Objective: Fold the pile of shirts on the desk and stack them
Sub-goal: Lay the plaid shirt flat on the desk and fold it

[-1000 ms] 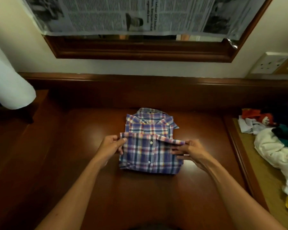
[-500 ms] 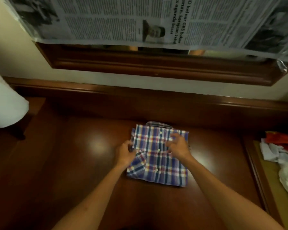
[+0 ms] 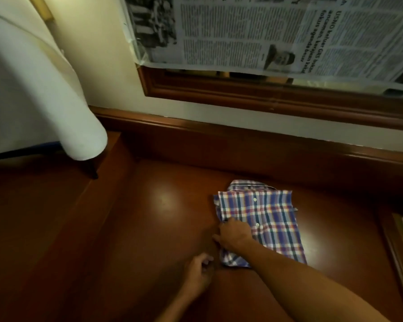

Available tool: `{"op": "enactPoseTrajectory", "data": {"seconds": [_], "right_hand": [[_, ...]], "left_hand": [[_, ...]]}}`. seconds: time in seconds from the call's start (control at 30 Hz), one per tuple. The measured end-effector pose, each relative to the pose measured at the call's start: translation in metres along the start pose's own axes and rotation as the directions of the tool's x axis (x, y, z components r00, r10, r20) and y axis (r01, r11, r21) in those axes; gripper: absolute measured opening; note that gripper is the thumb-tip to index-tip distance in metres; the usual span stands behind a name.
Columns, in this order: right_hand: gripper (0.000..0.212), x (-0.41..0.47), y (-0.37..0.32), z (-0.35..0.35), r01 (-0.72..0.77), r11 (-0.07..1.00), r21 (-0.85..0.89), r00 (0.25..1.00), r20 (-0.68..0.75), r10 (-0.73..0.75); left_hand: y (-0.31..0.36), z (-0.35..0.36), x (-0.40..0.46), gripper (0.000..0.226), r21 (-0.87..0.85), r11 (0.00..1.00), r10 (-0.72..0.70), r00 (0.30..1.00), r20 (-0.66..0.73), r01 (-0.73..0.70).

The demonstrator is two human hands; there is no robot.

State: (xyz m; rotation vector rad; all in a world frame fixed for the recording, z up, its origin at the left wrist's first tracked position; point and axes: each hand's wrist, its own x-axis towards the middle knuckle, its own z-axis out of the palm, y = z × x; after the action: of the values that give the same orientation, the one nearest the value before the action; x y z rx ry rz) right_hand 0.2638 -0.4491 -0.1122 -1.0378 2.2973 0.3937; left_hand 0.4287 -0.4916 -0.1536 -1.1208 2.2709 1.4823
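One folded plaid shirt (image 3: 263,219), two hands, one desk (image 3: 130,228)

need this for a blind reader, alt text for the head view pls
A folded blue, red and white plaid shirt lies on a glossy dark wooden desk; the right hand rests on its left edge while the left hand hovers beside it, holding nothing.

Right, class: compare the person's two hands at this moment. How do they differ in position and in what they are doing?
The right hand rests on the left edge of the folded plaid shirt; the left hand is off the shirt, above the bare desk near its front corner. The right hand reaches farther from the person; the left sits nearer. The left hand's fingers are loosely curled and hold nothing. Both come in from the bottom on bare forearms.
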Motion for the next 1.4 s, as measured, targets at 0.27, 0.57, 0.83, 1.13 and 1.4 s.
{"op": "enactPoseTrajectory", "data": {"seconds": [0.27,0.57,0.83,1.13,1.4], "right_hand": [[0.016,-0.033,0.004,-0.016,0.086,0.917,0.389,0.972,-0.236,0.009],[0.025,-0.118,0.073,-0.066,0.421,0.252,0.871,0.825,-0.483,0.292],[0.028,-0.126,0.126,0.085,-0.197,0.009,0.98,0.862,0.168,0.478],[0.026,-0.113,0.115,0.105,-0.276,-0.015,0.961,0.782,0.234,0.578],[0.034,-0.093,0.093,0.089,-0.254,-0.032,0.967,0.783,0.225,0.58]], "left_hand": [[-0.005,-0.016,0.012,0.009,-0.261,0.946,-0.174,0.98,0.098,0.194],[0.019,-0.034,0.034,0.053,-0.787,0.524,-0.088,0.94,0.33,0.326],[0.027,-0.031,0.03,0.063,-0.557,0.802,-0.099,0.967,0.234,0.217],[0.017,-0.018,0.042,0.045,-0.382,0.892,-0.167,0.961,0.219,0.242],[0.033,-0.02,0.053,0.066,-0.181,0.981,0.111,0.973,0.202,-0.075]]}}
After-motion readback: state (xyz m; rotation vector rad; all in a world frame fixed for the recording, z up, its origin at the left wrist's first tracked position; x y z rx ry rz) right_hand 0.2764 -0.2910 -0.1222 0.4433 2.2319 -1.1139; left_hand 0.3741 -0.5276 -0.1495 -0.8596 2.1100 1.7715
